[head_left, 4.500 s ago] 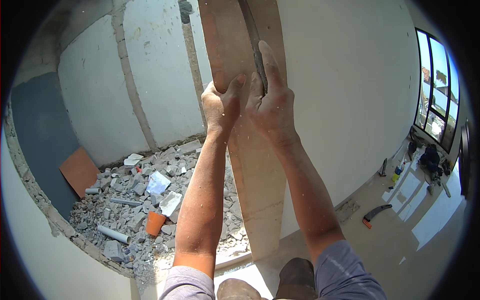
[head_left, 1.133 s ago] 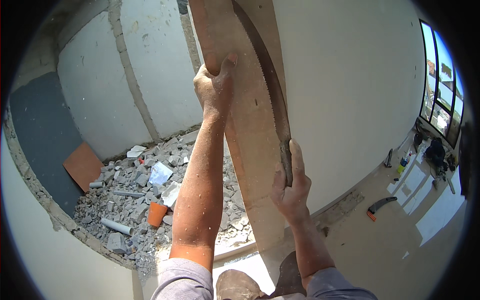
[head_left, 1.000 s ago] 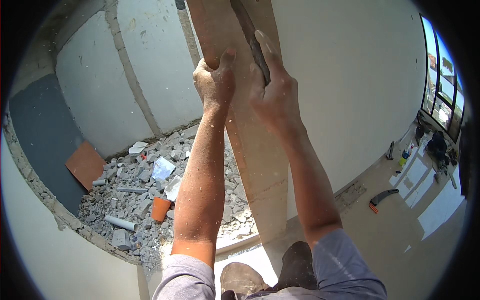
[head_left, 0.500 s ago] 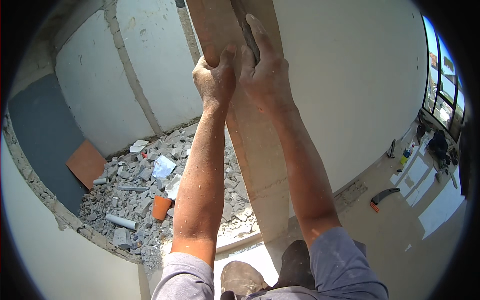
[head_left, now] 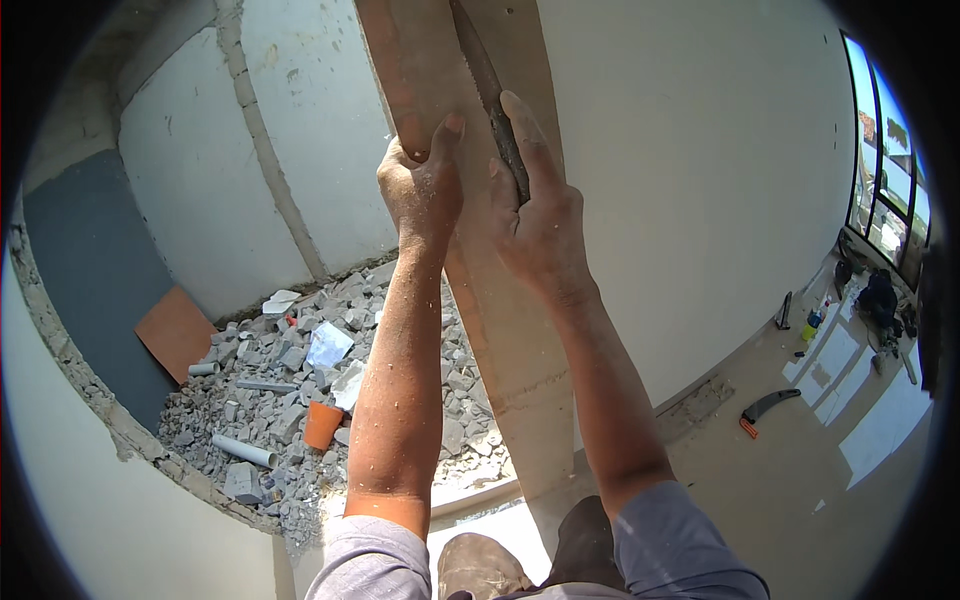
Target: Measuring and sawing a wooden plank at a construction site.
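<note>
A tall wall end [head_left: 520, 370], a narrow brownish plastered face, rises in front of me. My left hand [head_left: 422, 195] grips its left edge, with the thumb lying on the face and the fingers out of sight around the side. In my right hand [head_left: 545, 225] is the dark handle of a handsaw, index finger stretched along it. The saw's toothed blade [head_left: 478, 70] points up along the wall end, its teeth towards the left. Its tip runs to the top of the picture, and I cannot tell how deep the blade sits in the surface.
Broken rubble [head_left: 285, 380] covers the ground at left, with a white pipe [head_left: 245, 450] and an orange pot-like piece [head_left: 323, 425]. On the floor at right lies a curved saw [head_left: 770, 405] with an orange-tipped handle. Tools and a dark bag [head_left: 878, 298] sit by the window.
My right hand has drawn the saw down towards me, so more blade shows above it. My left hand sits slightly lower in the picture, still on the wall edge.
</note>
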### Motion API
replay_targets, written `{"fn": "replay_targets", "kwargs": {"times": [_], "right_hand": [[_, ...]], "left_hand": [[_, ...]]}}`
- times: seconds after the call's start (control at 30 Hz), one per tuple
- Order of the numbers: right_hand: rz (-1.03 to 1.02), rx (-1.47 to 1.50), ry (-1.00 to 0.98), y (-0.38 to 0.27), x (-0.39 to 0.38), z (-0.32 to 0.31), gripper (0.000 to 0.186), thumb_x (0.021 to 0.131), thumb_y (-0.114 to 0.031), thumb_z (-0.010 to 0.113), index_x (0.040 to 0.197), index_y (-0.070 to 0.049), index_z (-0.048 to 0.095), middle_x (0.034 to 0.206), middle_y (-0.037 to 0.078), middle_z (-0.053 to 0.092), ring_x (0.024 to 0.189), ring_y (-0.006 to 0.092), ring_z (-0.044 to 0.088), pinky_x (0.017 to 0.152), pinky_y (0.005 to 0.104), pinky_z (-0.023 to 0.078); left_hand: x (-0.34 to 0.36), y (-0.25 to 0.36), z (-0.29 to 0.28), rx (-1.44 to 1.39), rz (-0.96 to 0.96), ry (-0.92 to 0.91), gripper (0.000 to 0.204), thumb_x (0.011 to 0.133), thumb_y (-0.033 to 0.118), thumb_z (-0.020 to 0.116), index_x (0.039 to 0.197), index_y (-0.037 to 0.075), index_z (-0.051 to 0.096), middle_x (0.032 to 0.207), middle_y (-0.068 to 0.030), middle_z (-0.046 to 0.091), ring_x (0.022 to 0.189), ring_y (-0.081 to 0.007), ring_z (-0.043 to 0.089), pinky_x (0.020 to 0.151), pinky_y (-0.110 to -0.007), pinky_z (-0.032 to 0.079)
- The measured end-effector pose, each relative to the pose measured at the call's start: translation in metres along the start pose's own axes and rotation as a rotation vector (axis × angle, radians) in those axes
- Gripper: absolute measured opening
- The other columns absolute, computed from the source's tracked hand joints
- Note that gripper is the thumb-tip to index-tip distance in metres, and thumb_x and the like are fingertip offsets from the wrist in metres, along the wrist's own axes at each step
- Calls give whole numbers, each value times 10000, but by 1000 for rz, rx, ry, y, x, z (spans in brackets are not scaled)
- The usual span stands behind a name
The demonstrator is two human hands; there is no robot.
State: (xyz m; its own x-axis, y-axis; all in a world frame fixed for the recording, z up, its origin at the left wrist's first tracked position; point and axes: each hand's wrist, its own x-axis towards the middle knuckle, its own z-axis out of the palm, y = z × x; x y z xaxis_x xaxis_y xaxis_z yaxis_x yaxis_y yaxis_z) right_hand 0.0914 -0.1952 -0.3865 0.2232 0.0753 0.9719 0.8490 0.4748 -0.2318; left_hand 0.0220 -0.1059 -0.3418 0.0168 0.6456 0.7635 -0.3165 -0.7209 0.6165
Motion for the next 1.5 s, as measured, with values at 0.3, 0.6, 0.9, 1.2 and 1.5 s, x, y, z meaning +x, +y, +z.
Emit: {"fn": "replay_targets", "kwargs": {"times": [0.3,0.6,0.9,1.2,1.5], "right_hand": [[341,25,-297,-31,50,-16,517,894,-31,480,1390,-117,367,1293,247,501,1094,389,570,899,394,528],[-35,53,2,-2,-65,-16,550,898,-13,491,1416,-116,337,1223,245,561,1042,384,600,820,394,549],[-33,-8,28,13,-107,-16,552,897,-23,503,1414,-132,344,1172,250,590,1021,363,622,800,395,553],[77,46,-66,10,-37,-8,554,889,-5,492,1410,-132,353,1212,248,567,1028,350,623,808,371,550],[335,-82,-278,-9,15,-9,554,886,13,481,1405,-139,359,1232,250,547,955,375,640,755,381,561]], "left_hand": [[14,-9,0,29,-13,-23,475,810,353,717,1055,-45,632,978,-113,671,902,-175,619,802,-306,479],[10,-13,-8,104,24,54,401,795,308,686,1021,-23,657,953,-131,693,896,-229,653,830,-338,490],[10,-8,-7,90,-5,39,414,790,327,701,1024,-13,657,969,-141,689,924,-229,649,838,-353,491],[6,-3,5,48,-12,27,420,778,331,710,1020,-7,660,961,-132,689,907,-225,647,825,-351,490],[12,-8,4,17,-27,34,408,769,336,714,984,-8,668,914,-125,693,879,-222,647,818,-347,490]]}}
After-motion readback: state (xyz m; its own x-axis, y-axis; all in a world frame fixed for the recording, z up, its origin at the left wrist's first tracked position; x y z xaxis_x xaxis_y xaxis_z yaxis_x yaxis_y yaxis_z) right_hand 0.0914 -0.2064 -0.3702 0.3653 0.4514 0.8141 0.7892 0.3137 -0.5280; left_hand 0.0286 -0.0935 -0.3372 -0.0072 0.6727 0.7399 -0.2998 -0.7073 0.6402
